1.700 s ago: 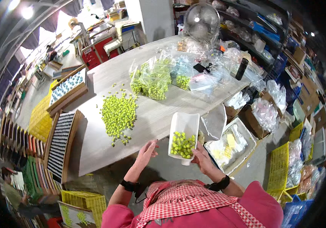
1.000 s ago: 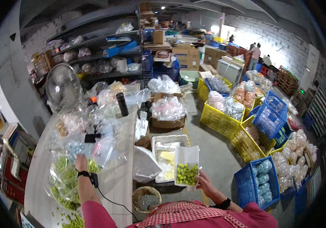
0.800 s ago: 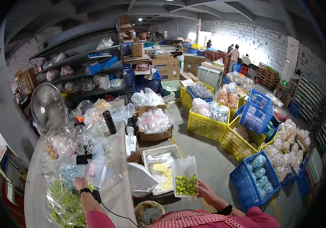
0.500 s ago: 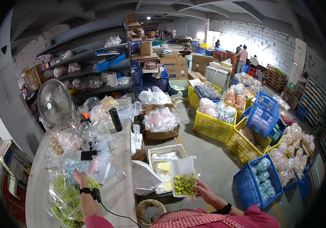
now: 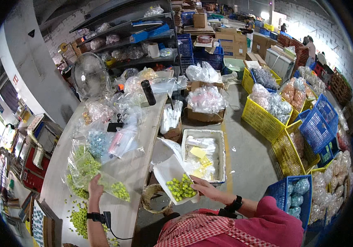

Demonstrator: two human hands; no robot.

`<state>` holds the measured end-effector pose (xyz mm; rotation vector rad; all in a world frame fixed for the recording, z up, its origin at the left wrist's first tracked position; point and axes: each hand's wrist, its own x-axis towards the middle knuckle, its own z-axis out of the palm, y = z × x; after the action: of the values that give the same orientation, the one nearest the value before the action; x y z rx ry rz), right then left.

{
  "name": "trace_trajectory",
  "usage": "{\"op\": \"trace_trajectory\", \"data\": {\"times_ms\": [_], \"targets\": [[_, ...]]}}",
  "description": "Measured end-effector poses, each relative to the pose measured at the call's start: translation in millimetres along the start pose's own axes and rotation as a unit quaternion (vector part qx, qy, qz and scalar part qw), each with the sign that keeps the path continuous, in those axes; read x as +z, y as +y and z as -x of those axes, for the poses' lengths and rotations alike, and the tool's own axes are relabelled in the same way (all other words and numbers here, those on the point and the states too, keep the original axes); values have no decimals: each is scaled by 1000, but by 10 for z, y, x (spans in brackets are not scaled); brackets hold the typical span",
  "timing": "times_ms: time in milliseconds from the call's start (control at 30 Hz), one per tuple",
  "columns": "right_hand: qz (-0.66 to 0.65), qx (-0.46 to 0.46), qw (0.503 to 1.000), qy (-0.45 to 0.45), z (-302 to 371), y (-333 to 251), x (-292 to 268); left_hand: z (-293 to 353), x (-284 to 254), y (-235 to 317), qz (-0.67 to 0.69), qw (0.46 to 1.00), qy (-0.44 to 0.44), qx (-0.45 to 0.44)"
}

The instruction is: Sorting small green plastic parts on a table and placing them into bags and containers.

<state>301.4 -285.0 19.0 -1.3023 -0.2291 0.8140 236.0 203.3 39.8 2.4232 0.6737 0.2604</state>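
Now, scoop (image 5: 167,169) of green pieces (image 5: 180,188) in right hand (image 5: 204,187).

Smooth white plastic scoop (image 5: 165,170), glossy clear plastic bag (image 5: 81,162), matt wood-look counter (image 5: 57,177), checked cloth apron (image 5: 201,234), yellow plastic crate (image 5: 263,118), cardboard box (image 5: 240,44), rough brick wall (image 5: 341,37)

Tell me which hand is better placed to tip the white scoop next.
Probably the right hand: it holds the white scoop, while the left hand is over at the clear bags.
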Motion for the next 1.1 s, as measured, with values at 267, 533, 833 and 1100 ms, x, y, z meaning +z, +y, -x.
{"op": "trace_trajectory", "data": {"times_ms": [267,533,833,1100], "targets": [[98,-55,990,-82,-208,212,259,759,229,-690,-15,998,-48,22],[86,-92,989,-76,-205,-358,1027,761,-187,-261,-59,974,4,218],[188,-46,971,-142,-575,-122,1716,903,-78,-400,-38,976,-139,161],[370,-105,904,-185,-1041,-106,1902,835,-213,-332,-21,966,-207,156]]}}
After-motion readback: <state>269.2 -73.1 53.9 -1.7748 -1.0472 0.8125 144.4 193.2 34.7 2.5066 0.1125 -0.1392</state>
